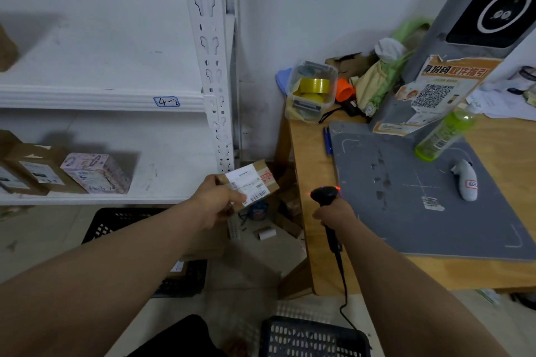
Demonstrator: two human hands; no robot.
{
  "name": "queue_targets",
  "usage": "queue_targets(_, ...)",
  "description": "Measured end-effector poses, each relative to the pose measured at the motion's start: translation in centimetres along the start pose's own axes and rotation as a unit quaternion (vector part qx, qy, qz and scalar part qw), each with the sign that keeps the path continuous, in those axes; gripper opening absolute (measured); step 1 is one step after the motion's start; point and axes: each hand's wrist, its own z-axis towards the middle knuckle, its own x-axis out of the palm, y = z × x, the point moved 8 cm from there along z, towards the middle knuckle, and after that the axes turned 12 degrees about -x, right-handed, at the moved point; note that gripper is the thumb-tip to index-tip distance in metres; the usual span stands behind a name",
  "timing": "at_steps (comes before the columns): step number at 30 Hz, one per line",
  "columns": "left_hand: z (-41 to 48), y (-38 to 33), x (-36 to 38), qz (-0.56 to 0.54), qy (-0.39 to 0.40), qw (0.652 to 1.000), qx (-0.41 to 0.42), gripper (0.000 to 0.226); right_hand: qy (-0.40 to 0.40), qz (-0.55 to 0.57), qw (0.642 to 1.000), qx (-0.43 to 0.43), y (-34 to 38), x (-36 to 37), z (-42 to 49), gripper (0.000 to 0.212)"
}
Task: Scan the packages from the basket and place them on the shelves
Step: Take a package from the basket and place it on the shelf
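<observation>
My left hand point(216, 200) grips a small brown cardboard package point(256, 181) with a white barcode label facing up, held in front of the white shelf unit point(101, 97). My right hand point(336, 211) holds a black corded barcode scanner point(324, 194) by its handle, its head lit red and pointing left toward the package. A black plastic basket point(121, 222) sits on the floor under my left arm, with a box partly visible inside. A second black basket point(313, 338) is at the bottom edge.
The lower shelf holds brown boxes point(34, 172) and a patterned pink box point(95, 172). A wooden table point(310, 182) at right carries a grey mat point(420, 197), a tub of tape rolls point(311, 93), a green bottle point(443, 136) and a grey kiosk stand point(452, 61). Scrap boxes lie on the floor between.
</observation>
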Motion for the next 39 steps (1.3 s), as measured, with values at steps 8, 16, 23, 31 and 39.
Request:
queue_targets(8, -0.1, 0.3, 2.4, 0.034, 0.037, 0.999, -0.017, 0.051, -0.006, -0.070, 0.997, 0.044, -3.2, 0.0, -0.1, 0.028)
queue_targets(16, -0.1, 0.9, 2.8, 0.031, 0.054, 0.998, -0.022, 0.050, -0.037, -0.096, 0.994, 0.049, -2.7, -1.9, -1.4, 0.058)
queue_targets(23, -0.9, 0.8, 1.6, 0.024, 0.058, 0.998, -0.018, 0.054, -0.113, -0.211, 0.965, -0.106, 4.9, -3.4, -3.5, 0.059)
queue_targets(31, -3.9, -0.8, -3.0, 0.041, 0.074, 0.996, 0.028, 0.054, 0.137, 0.167, 0.965, -0.147, 14.3, 4.9, -8.2, 0.055)
queue_targets(39, -11.5, -10.5, -14.1, 0.059, 0.108, 0.982, 0.145, 0.046, 0.222, 0.280, 0.893, -0.275, 29.7, 6.3, -14.3, 0.051)
